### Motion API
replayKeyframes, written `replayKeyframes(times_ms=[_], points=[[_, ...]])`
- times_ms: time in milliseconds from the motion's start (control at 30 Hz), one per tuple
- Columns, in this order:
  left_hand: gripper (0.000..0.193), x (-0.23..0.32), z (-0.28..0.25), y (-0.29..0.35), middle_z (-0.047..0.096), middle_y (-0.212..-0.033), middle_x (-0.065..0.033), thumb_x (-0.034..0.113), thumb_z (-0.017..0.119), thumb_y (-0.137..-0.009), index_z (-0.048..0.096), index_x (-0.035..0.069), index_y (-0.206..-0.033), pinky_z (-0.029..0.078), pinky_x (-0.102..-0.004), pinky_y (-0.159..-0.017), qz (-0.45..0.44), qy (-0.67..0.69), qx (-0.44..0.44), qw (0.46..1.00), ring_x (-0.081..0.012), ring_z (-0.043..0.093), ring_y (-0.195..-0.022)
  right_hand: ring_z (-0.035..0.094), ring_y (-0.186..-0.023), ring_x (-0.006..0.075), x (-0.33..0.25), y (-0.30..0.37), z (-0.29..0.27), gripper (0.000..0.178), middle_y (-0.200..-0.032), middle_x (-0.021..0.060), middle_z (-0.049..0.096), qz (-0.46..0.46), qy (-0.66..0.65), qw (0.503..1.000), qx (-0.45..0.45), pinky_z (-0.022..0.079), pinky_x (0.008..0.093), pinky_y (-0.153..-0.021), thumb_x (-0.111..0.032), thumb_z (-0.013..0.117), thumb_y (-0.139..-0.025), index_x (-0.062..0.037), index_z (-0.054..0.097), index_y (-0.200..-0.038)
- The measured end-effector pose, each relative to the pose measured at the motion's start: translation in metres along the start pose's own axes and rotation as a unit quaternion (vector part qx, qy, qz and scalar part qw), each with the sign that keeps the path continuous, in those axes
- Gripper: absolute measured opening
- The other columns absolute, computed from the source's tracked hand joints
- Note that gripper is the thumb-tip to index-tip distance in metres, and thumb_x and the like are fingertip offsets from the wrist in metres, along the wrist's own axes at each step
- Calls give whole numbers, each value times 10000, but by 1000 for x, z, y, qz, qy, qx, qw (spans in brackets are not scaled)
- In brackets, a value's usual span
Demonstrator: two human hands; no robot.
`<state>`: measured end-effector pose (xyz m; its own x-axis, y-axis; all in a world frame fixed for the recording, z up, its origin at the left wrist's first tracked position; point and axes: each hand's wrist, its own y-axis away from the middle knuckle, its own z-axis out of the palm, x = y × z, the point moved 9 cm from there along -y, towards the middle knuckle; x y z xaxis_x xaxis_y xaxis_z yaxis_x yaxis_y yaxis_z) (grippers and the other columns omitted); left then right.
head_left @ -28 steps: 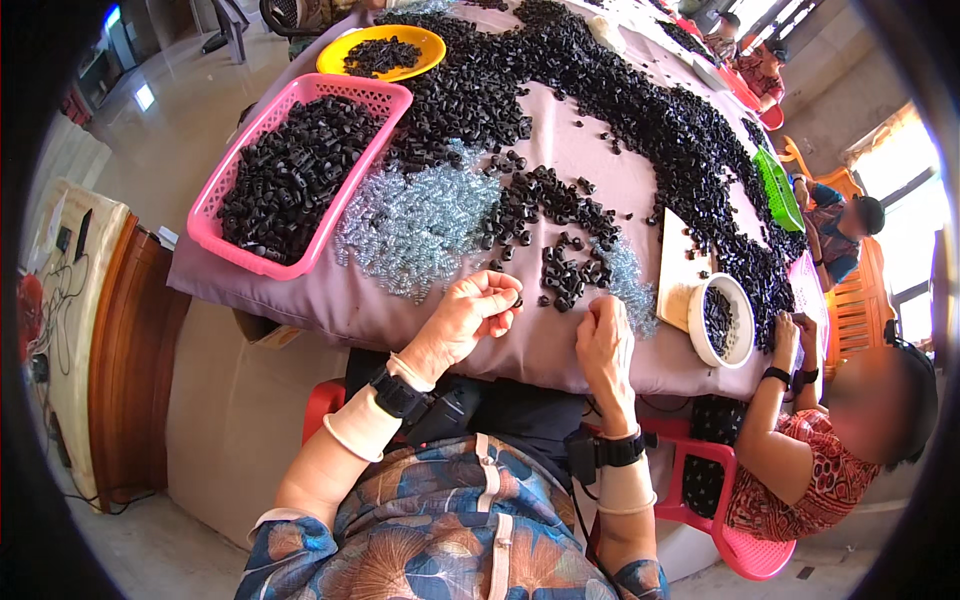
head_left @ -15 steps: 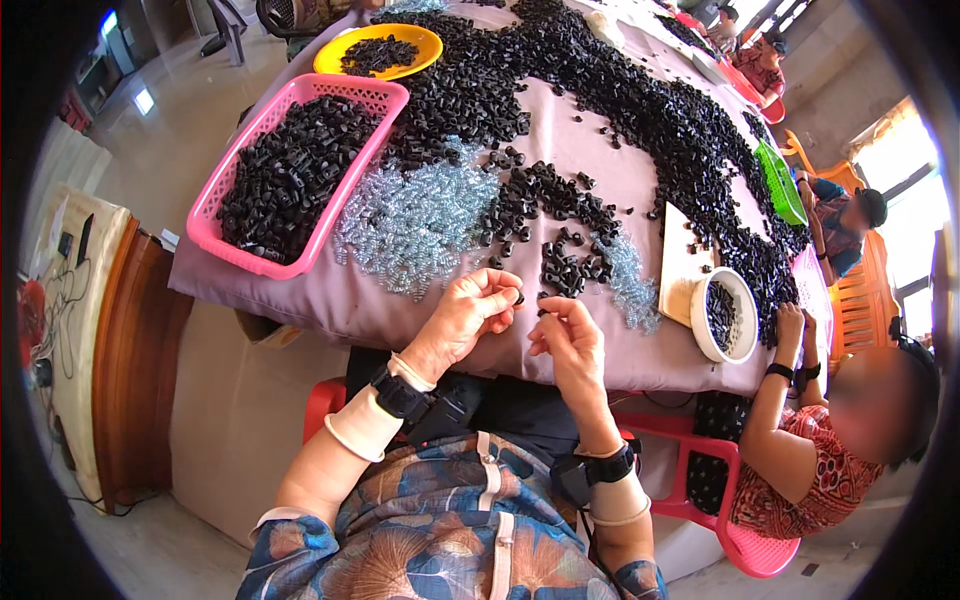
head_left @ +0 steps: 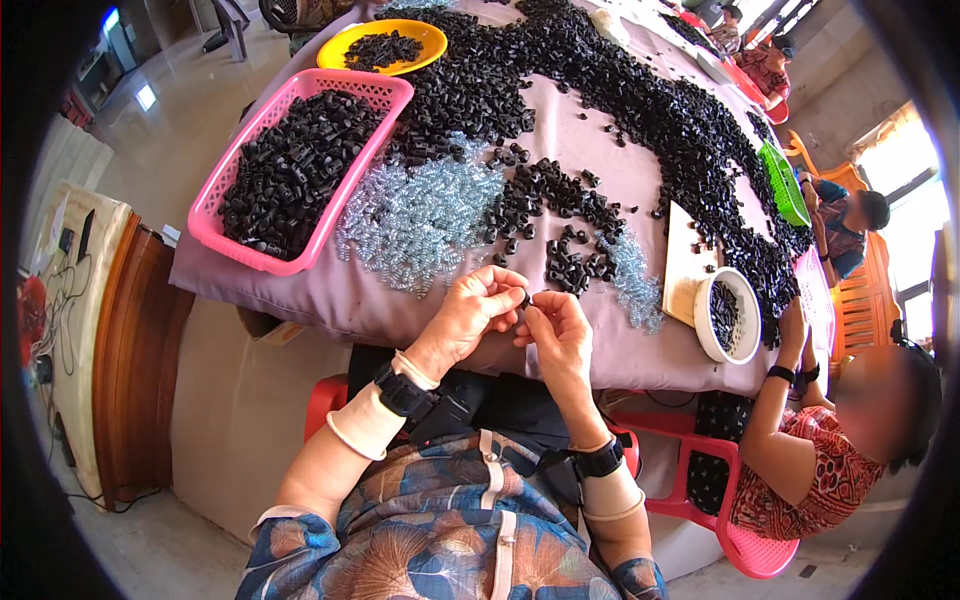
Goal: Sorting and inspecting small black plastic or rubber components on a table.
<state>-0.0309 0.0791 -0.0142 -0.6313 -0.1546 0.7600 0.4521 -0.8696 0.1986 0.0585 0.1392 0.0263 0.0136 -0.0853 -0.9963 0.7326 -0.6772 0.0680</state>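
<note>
My left hand (head_left: 478, 312) and my right hand (head_left: 556, 330) meet at the near edge of a table covered in a mauve cloth (head_left: 370, 310). Both pinch one small black plastic piece (head_left: 526, 296) between their fingertips. Just beyond the hands lie a heap of small clear-blue springs (head_left: 418, 215) and a scatter of loose black pieces (head_left: 560, 215). Whether a spring is also in my fingers is too small to tell.
A pink basket (head_left: 290, 170) full of black pieces stands at the left, a yellow bowl (head_left: 382, 45) behind it. A long band of black pieces (head_left: 690, 120) crosses the table. A white bowl (head_left: 728, 315) and wooden board (head_left: 686, 268) sit right, near a seated person (head_left: 830, 440).
My right hand came in from the table's edge to the left hand, and the two now hold the black piece together. The left hand stayed nearly still.
</note>
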Motion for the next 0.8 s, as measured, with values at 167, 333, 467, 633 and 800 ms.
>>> replayKeyframes(times_ms=[167, 333, 467, 633, 800], points=[[101, 1, 1, 0, 567, -737, 13, 89, 564, -858, 571, 43, -947, 408, -170, -515, 12, -14, -1, 1000, -49, 511, -578, 548, -646, 83, 1, 0, -2, 94, -814, 54, 560, -15, 18, 1000, 14, 485, 213, -562, -19, 528, -859, 16, 497, -940], [98, 0, 1, -1, 571, -737, 7, 89, 565, -857, 573, 44, -943, 407, -171, -512, 14, -9, 0, 1000, -50, 515, -579, 535, -615, 68, 0, 0, -2, 66, -735, 28, 562, -31, -18, 999, 20, 473, 202, -551, -11, 549, -846, 2, 516, -901], [106, 2, 1, 0, 572, -736, 1, 99, 563, -860, 571, 42, -950, 410, -170, -513, 20, -18, -7, 1000, -54, 521, -579, 516, -596, 51, 3, -1, -3, 61, -693, 8, 558, -25, -2, 999, 22, 442, 180, -533, -12, 575, -832, -14, 527, -870], [161, 3, 9, 2, 573, -731, -6, 139, 558, -871, 550, 31, -991, 423, -175, -502, -6, -23, -39, 999, -62, 534, -573, 485, -580, 33, 9, -4, -6, 84, -697, -8, 554, -48, -16, 999, 6, 404, 162, -512, -24, 609, -814, -31, 538, -860], [170, 2, 6, 0, 570, -728, -9, 141, 562, -869, 545, 29, -996, 417, -170, -488, 3, -43, -55, 998, -62, 528, -566, 484, -590, 30, 11, -4, -4, 90, -715, -10, 555, -46, -12, 999, -10, 404, 162, -516, -27, 611, -813, -31, 539, -867]])
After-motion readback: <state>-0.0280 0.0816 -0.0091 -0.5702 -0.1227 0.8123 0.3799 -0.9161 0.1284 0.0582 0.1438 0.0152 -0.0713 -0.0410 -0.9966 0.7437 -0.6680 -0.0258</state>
